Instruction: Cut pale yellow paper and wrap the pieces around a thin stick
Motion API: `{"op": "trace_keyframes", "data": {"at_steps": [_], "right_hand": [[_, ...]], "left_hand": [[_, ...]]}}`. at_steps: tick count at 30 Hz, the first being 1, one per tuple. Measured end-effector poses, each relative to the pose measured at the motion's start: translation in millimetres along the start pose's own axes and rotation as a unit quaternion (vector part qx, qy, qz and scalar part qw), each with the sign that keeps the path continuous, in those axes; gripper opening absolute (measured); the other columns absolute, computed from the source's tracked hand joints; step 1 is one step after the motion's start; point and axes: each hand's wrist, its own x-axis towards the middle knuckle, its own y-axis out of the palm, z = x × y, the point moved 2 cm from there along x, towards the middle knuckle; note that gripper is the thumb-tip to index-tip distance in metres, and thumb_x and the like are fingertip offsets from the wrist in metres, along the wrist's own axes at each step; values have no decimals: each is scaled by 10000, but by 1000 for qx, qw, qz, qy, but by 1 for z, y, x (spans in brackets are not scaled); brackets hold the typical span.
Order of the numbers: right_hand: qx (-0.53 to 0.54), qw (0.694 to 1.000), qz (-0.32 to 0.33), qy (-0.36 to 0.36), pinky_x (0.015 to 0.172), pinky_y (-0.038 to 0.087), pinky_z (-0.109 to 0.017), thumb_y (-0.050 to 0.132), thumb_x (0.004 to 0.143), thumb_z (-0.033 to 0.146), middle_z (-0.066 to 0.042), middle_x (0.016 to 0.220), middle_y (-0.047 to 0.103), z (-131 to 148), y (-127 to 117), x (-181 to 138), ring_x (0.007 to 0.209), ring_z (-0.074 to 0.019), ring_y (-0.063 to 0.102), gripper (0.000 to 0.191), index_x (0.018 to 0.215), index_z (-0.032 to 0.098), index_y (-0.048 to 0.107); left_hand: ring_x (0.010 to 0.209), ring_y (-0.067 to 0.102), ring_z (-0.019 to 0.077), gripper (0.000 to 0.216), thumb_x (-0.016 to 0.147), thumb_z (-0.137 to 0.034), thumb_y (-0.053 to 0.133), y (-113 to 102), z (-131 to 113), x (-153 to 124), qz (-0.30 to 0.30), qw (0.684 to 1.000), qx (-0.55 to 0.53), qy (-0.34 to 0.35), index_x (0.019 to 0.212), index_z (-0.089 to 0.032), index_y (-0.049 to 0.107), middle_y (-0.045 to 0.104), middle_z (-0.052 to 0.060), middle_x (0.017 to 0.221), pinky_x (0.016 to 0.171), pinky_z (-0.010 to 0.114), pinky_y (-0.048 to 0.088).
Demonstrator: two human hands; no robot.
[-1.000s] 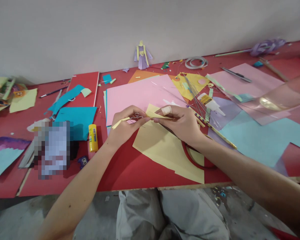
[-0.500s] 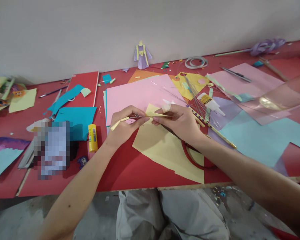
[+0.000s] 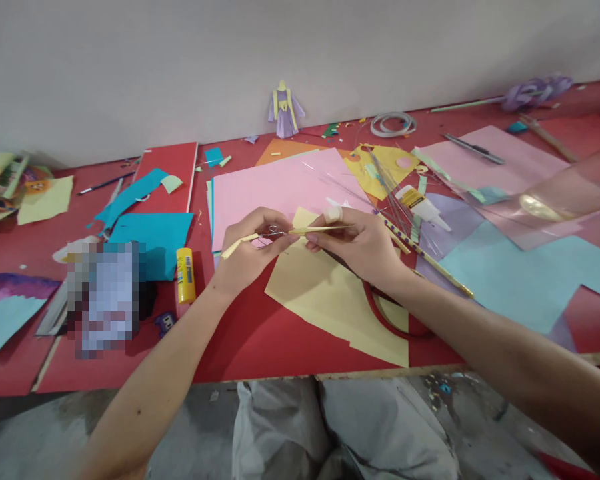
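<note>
In the head view, I have the left hand (image 3: 253, 248) pinching twisted wire (image 3: 272, 233), the right hand (image 3: 363, 239) pinching a yellow paper strip (image 3: 324, 231) above the desk (image 3: 280, 350); the strip now shows narrower, suggesting a tighter wrap.

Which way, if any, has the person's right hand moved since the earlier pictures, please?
No, not noticeably: as a whole, the right hand keeps its place beside the spotted rod, above the pale yellow paper lying on the table.
</note>
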Motion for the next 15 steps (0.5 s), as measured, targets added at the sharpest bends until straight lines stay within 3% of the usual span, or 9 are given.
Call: {"op": "trace_keyframes", "data": {"at_steps": [5,15], "right_hand": [[-10,1000,5,-4,685,595,-302,753,789,427,-17,700,687,1,1,0,660,-147,677,261,820,175,697],[-21,1000,-3,-19,706,597,-309,750,793,315,-17,729,704,-5,-2,-1,689,-154,690,144,845,186,715]], "left_hand": [[706,675,140,191,801,-395,754,0,-4,1,10,1000,18,-6,821,-212,707,719,17,786,667,251,565],[704,679,142,202,782,-391,772,-1,-6,0,-1,1000,17,-12,808,-202,705,720,24,782,644,242,575]]}}
